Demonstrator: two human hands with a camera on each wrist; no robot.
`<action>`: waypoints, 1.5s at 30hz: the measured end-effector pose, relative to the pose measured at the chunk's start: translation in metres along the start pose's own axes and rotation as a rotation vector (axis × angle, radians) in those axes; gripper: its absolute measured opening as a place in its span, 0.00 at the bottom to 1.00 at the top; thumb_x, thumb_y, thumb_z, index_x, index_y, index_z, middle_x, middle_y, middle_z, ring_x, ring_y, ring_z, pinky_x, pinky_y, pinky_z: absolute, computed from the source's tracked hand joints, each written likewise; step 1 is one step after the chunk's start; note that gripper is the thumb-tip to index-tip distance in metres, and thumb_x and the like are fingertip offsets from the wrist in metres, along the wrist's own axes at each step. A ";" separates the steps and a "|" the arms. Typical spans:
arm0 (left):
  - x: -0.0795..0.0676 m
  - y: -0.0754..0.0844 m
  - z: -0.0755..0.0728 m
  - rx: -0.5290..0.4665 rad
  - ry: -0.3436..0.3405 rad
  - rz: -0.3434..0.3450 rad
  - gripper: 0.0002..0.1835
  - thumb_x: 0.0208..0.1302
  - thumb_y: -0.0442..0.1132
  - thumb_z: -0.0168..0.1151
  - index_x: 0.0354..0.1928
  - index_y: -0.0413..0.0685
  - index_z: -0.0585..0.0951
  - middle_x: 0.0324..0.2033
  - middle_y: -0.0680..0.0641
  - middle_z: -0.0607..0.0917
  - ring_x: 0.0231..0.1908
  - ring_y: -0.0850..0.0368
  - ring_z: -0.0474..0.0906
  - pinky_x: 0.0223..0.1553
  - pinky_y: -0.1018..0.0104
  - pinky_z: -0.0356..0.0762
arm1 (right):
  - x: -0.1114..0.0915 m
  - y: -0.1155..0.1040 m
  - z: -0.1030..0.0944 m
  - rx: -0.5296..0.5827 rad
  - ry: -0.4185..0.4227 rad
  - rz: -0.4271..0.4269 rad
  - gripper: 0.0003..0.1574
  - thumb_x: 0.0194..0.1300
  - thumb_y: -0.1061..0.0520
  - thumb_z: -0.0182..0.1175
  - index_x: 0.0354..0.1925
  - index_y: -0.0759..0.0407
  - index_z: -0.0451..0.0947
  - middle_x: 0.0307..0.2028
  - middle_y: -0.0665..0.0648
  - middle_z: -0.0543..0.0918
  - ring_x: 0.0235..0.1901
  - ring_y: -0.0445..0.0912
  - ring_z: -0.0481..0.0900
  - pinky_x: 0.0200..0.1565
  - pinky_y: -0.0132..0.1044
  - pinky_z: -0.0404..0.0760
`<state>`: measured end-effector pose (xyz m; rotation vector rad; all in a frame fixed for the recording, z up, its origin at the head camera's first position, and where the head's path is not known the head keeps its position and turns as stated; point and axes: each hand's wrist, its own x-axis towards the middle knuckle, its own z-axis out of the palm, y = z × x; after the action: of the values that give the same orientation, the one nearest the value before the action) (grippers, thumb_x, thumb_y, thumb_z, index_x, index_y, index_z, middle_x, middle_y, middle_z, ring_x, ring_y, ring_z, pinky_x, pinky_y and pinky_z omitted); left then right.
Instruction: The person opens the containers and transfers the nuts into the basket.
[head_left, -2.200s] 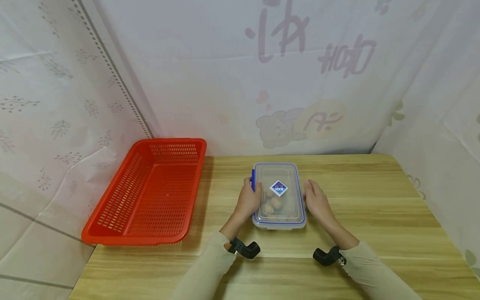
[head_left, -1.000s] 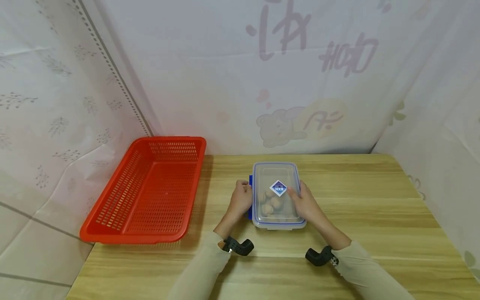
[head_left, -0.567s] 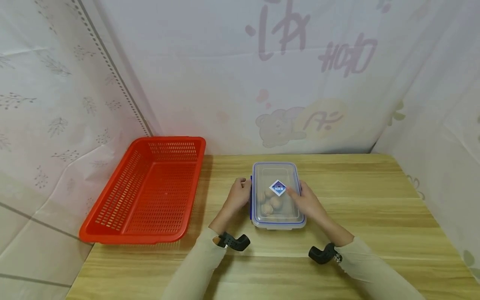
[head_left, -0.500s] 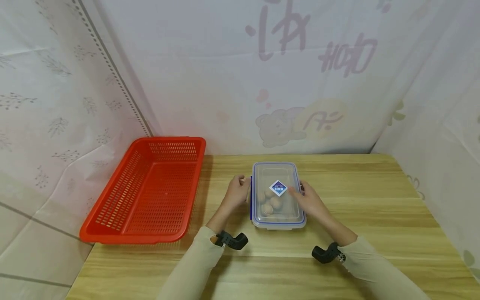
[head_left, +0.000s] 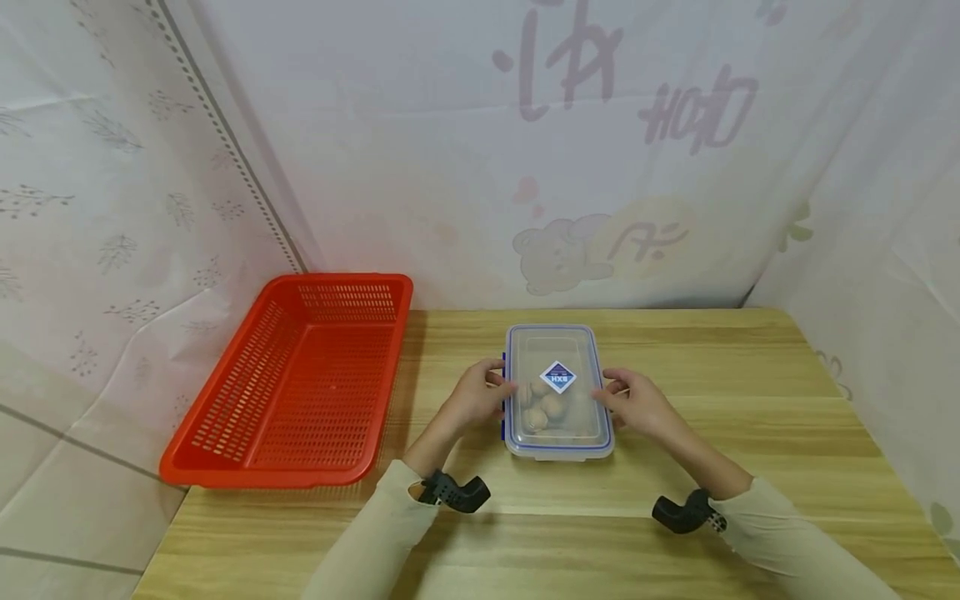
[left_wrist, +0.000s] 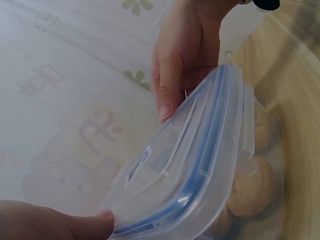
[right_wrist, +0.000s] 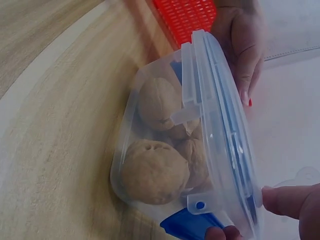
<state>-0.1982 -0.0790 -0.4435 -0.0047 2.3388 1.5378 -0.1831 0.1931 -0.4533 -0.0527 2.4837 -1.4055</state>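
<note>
A clear plastic food container [head_left: 557,343] with a blue-edged lid sits on the table, several walnuts [right_wrist: 154,172] inside. My left hand [head_left: 474,395] is at its left side, thumb on the lid's edge and fingers down beside the wall. From the right, my right hand [head_left: 643,405] holds the opposite edge the same way, thumb tip at the lid's rim. A blue latch [right_wrist: 189,225] swings outward from the wall by my right fingertips in the right wrist view. The lid lies flat on the container. The fingertips below the rim are partly hidden.
A red slotted plastic basket [head_left: 322,400] stands to the left of the container on the wooden table [head_left: 705,350]. A printed cloth curtain [head_left: 465,167] hangs behind the table and along both sides.
My left hand worked at the left latch and now has its thumb on the lid's edge. My right hand gripped farther over the lid, then drew back right to its edge. The container stays put.
</note>
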 end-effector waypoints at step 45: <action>-0.012 0.026 -0.014 -0.057 0.075 0.297 0.23 0.73 0.33 0.61 0.68 0.47 0.77 0.44 0.40 0.80 0.37 0.51 0.79 0.36 0.45 0.86 | -0.011 -0.040 -0.031 0.111 -0.004 -0.174 0.40 0.73 0.60 0.61 0.77 0.62 0.58 0.45 0.66 0.76 0.38 0.51 0.79 0.42 0.42 0.86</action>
<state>-0.1957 -0.0830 -0.4119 0.2885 2.4390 1.7679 -0.1852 0.2004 -0.4021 -0.2546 2.4432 -1.6078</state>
